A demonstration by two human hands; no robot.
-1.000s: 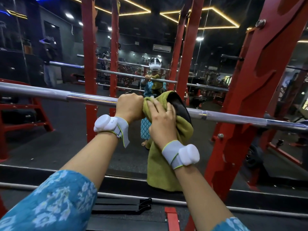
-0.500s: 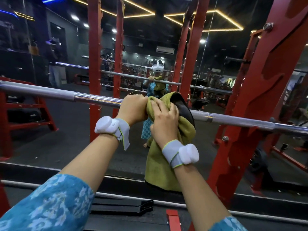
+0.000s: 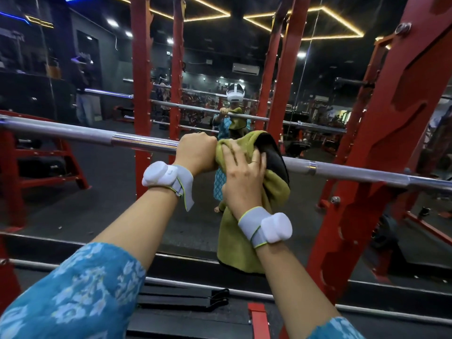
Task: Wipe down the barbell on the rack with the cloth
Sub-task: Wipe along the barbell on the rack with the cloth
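The steel barbell (image 3: pixel 137 140) spans the red rack (image 3: pixel 381 152) left to right. The left hand (image 3: pixel 195 152) grips its smooth shaft in a fist; just right, the right hand (image 3: pixel 241 174) presses the fuzzy green cloth (image 3: pixel 247 241) around it, fingers curled.

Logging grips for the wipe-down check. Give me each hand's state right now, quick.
Left hand: closed, gripping the bare barbell.
Right hand: closed over the green cloth, holding it against the barbell.

No legible text, label, brand, number or sign anywhere in view.
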